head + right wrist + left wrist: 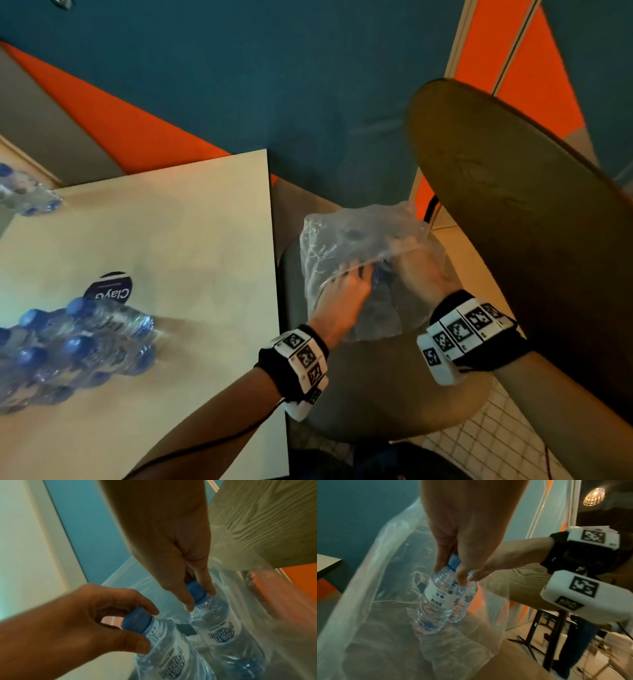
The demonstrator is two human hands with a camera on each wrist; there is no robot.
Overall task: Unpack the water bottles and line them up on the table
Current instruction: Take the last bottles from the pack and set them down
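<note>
A torn clear plastic wrap [329,246] lies on a grey chair seat [376,394] beside the pale table [171,222]. Two clear water bottles with blue caps stand upright inside it. My left hand [346,291] reaches into the wrap, and in the left wrist view this left hand [451,573] grips the nearer bottle [436,599] at its neck. My right hand [416,270] is in the wrap too; in the right wrist view the right hand [199,597] pinches the cap of the other bottle [219,622]. Several unpacked bottles [85,342] stand clustered on the table's left.
More bottles [24,192] stand at the table's far left corner. A dark round sticker [111,291] lies on the table behind the cluster. A large round wood-grain panel [513,205] rises close on the right of the chair. Teal and orange walls stand behind.
</note>
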